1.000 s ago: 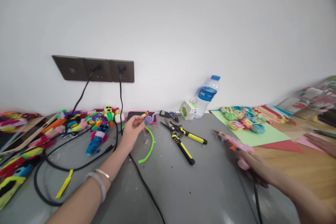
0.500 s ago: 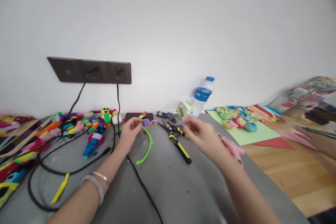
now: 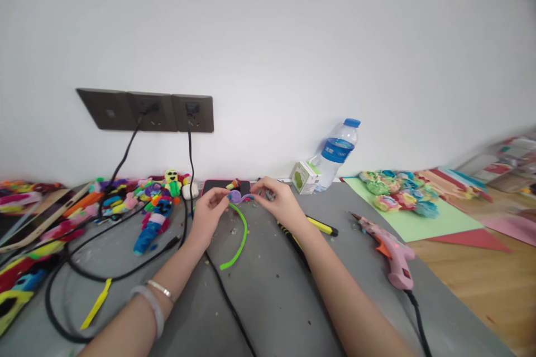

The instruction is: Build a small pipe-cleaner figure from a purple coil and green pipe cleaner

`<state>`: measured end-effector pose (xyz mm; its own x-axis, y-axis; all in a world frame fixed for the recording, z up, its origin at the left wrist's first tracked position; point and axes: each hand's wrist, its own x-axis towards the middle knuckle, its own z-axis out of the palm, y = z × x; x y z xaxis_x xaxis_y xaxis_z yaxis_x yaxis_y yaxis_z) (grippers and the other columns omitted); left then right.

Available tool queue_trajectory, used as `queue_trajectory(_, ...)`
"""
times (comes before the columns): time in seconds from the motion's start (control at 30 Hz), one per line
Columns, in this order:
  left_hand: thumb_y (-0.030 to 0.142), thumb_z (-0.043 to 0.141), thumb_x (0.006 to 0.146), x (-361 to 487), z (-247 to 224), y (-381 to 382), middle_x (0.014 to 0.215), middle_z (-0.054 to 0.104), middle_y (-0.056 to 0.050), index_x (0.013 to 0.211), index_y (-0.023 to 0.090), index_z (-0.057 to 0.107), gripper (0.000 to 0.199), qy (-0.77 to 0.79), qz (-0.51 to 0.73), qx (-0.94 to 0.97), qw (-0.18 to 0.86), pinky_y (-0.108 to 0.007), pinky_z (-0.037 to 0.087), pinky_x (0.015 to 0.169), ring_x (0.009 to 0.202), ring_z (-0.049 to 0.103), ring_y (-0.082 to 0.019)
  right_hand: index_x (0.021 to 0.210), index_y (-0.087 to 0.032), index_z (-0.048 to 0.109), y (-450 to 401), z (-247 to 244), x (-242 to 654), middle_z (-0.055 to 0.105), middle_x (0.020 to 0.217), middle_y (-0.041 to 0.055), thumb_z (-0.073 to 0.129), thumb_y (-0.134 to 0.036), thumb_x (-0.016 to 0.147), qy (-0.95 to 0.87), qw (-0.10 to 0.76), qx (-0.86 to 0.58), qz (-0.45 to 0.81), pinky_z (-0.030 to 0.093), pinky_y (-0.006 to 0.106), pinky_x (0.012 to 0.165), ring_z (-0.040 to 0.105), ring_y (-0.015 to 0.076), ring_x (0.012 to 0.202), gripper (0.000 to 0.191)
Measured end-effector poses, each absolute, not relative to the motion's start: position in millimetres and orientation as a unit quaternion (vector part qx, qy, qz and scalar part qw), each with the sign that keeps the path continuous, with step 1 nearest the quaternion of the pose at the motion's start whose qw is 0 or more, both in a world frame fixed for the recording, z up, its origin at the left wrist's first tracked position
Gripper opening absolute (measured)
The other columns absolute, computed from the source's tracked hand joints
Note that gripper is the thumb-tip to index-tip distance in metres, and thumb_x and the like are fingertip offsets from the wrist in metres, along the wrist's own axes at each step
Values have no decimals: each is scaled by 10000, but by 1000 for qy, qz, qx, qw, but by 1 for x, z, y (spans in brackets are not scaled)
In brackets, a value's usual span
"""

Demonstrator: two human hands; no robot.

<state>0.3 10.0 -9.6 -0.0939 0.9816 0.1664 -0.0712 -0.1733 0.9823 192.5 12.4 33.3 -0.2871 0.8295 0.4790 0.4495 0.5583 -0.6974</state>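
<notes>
Purple strip [image 3: 235, 197], wound into a disc at one end, its tail unwound, between two hands. The left hand [image 3: 206, 216] pinches the disc; the right hand [image 3: 281, 204] pinches the tail. Both forearms reach forward, angling inward. A green stem [image 3: 244, 234] curves nearer the wearer than the grip; whether it joins the disc, I cannot tell. Right of the grip lies a pink glue gun [image 3: 397, 252].

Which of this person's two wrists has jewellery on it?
The left wrist: it wears a thin silvery bangle and a thicker pale band, while the right wrist is bare.
</notes>
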Motion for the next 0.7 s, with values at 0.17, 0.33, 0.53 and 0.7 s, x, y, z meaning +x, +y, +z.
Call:
queue_trajectory(0.17,301,717,707,-1,-12,10,724,652,-8,825,178,698,171,455,575,491,470,-216,461,582,626,560,-117,823,-161,653,16,29,196,654,763,21,639,-182,806,-759,428,-433,231,406,239,650,551,135,677,31)
queue_trajectory(0.33,304,727,706,0,-11,11,712,642,-3,831,178,707,179,457,575,480,481,-213,438,585,614,536,-110,818,-167,661,18,26,196,638,746,13,610,-161,816,-764,414,-438,232,399,237,646,535,132,664,52)
queue_trajectory(0.53,316,737,700,1,-9,9,699,626,1,833,171,711,197,458,572,471,490,-212,425,594,620,521,-106,815,-180,654,19,21,197,643,750,6,590,-120,818,-763,417,-437,228,389,237,636,517,131,656,88)
queue_trajectory(0.7,331,774,653,2,-5,8,713,647,7,888,175,660,304,455,588,425,517,-209,430,592,614,530,-102,836,-190,666,20,17,198,659,759,2,636,-168,825,-765,420,-416,254,381,233,608,508,125,639,39)
